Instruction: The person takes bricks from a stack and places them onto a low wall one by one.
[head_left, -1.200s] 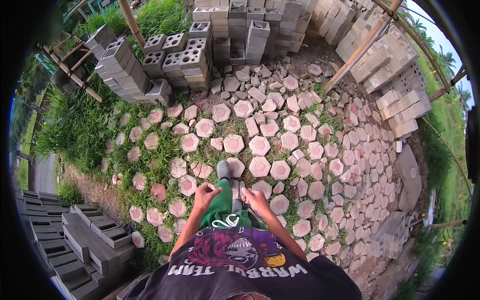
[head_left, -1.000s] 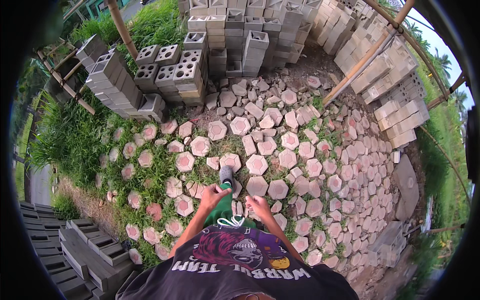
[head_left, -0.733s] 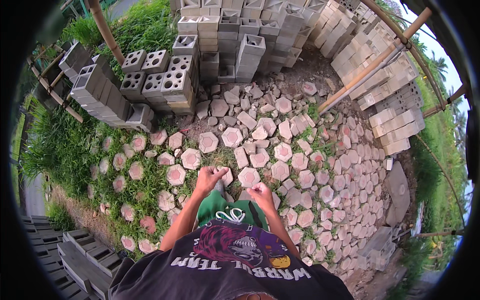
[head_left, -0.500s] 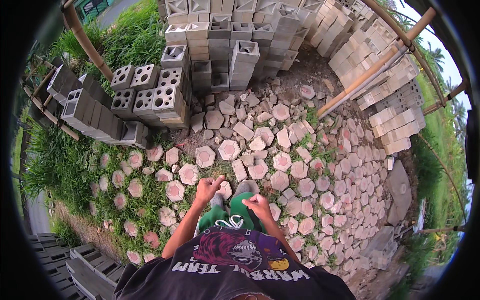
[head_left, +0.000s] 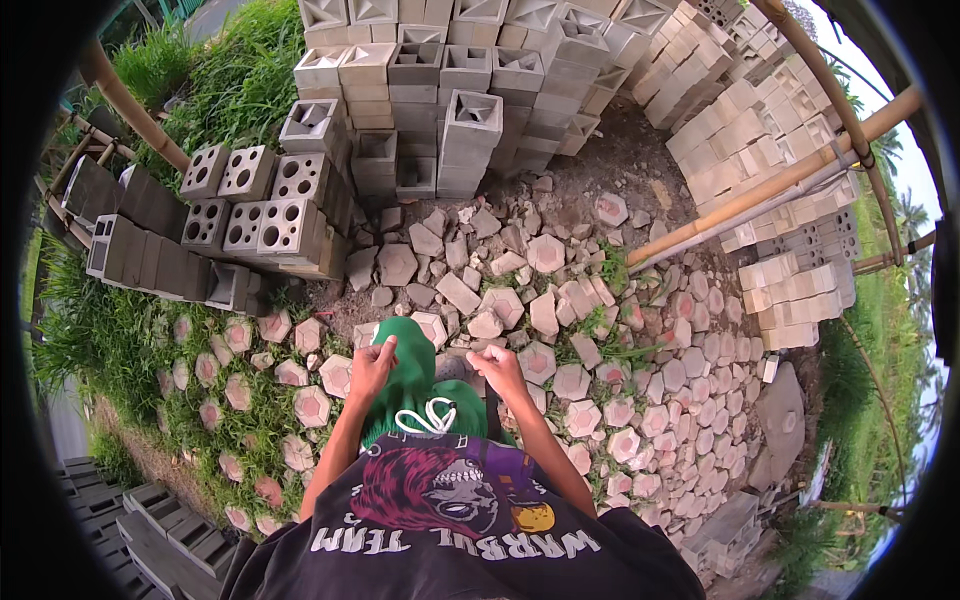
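My left hand (head_left: 373,368) is curled into a loose fist beside my raised knee, thumb on top, and nothing shows in it. The green trousers (head_left: 408,365) cover that knee, which is lifted forward. On the other side, my right hand (head_left: 500,371) hangs above the ground with its fingers bent in and the thumb against them; no object is visible there. Nearest below the hands lie hexagonal paving stones, among them a pale one (head_left: 537,362) by the right hand and a pinkish one (head_left: 337,376) by the left.
Ahead stand stacks of grey hollow blocks (head_left: 470,125), with round-holed blocks (head_left: 287,226) to the left and paler stacks (head_left: 750,120) at right. A bamboo pole (head_left: 760,195) slants down on the right. Broken rubble (head_left: 459,292) and grass (head_left: 130,330) cover uneven ground.
One knee has come up and forward between my hands. Both hands have shifted left in view and stay curled. The block stacks appear slightly nearer.
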